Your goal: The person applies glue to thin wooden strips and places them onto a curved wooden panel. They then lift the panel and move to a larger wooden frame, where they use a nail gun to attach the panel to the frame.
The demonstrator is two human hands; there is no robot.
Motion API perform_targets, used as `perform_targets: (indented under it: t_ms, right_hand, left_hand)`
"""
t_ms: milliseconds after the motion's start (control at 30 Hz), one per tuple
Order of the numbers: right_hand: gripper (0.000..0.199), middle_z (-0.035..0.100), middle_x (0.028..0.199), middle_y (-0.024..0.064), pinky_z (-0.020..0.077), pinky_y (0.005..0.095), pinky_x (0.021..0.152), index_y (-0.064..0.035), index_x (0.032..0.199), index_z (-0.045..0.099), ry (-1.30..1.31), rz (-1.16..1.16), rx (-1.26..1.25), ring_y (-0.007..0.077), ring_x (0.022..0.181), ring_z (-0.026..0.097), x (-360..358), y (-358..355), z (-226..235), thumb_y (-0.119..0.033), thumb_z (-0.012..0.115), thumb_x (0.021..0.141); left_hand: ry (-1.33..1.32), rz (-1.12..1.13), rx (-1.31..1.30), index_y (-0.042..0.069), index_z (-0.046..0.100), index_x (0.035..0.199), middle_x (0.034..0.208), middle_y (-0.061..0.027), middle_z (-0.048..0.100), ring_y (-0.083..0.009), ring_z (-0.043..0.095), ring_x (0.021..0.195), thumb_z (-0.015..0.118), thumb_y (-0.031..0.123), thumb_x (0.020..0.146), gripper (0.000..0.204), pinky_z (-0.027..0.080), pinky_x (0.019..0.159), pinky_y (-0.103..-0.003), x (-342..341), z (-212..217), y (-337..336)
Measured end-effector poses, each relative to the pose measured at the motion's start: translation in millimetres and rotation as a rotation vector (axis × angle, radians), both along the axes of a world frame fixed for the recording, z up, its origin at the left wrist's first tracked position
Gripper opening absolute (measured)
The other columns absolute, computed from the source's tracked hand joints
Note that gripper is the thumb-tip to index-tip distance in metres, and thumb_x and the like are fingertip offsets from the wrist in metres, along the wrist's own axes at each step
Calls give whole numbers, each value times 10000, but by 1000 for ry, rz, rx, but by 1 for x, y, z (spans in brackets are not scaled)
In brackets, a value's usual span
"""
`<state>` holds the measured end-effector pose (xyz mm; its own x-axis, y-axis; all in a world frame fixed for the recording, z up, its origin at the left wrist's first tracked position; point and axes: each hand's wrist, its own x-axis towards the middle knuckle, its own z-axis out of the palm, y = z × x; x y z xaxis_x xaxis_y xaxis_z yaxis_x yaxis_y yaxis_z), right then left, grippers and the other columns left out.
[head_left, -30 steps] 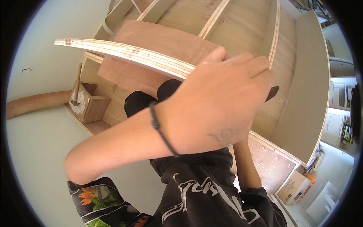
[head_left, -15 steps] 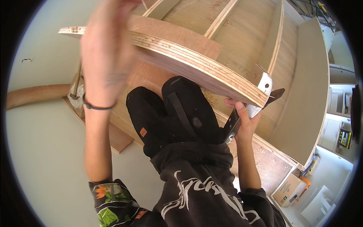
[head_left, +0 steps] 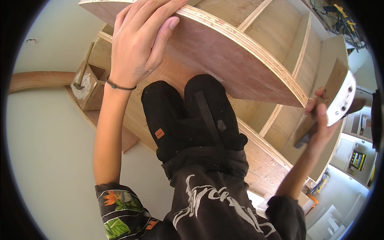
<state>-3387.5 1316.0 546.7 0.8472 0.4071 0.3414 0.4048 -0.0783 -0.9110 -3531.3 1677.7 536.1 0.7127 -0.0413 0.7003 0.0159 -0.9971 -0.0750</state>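
Note:
A curved-edged plywood board (head_left: 232, 68) stands tilted across my knees, its layered edge upward and its reddish-brown face toward me. My left hand (head_left: 140, 40) grips the board's top edge at the left, fingers over the edge and thumb lying along the near face. Off the board's right end, my right hand (head_left: 322, 122) is wrapped round a hand plane (head_left: 342, 98) with a pale metal body pierced by holes and dark flat parts. The plane is apart from the board and somewhat blurred. Part of the grip is hidden behind my fingers.
Beyond the board lies a large plywood frame with ribs (head_left: 302, 52) and scattered shavings. At left, a hammer (head_left: 83, 72) rests on a wooden box (head_left: 91, 90) near a curved wooden strip (head_left: 44, 81). Clamps (head_left: 346, 20) lie at the far right, shelves (head_left: 356, 156) below them.
My left hand has come down onto the board's edge. My right hand has carried the plane rightward, away from the board's end. The board has tipped, showing more of its near face.

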Motion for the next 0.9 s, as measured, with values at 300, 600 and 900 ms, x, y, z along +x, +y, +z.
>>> perform_targets:
  t_ms: [300,600,900]
  right_hand:
    - [660,663,1227,141,504,327,954,-14,1463,438,-319,333,-583,219,1106,651,-14,97,79,-165,771,914]
    - [681,704,1069,130,493,331,941,5,1404,484,-608,377,-733,195,1030,659,-15,175,74,-209,837,863]
    - [599,676,1000,298,533,444,885,78,1222,544,-893,386,-657,433,986,675,-39,247,71,-346,748,851]
  left_hand:
    - [-100,199,-385,22,723,1181,1219,-160,692,-326,607,1185,497,350,1025,427,402,1072,-493,-4,-9,106]
    - [-75,811,-941,34,578,1399,1510,-279,469,-397,372,1471,592,469,951,625,308,1202,-527,23,23,253]
    - [-408,684,-1116,21,570,1403,1514,-276,467,-389,380,1466,588,477,951,642,316,1198,-518,31,-9,276]
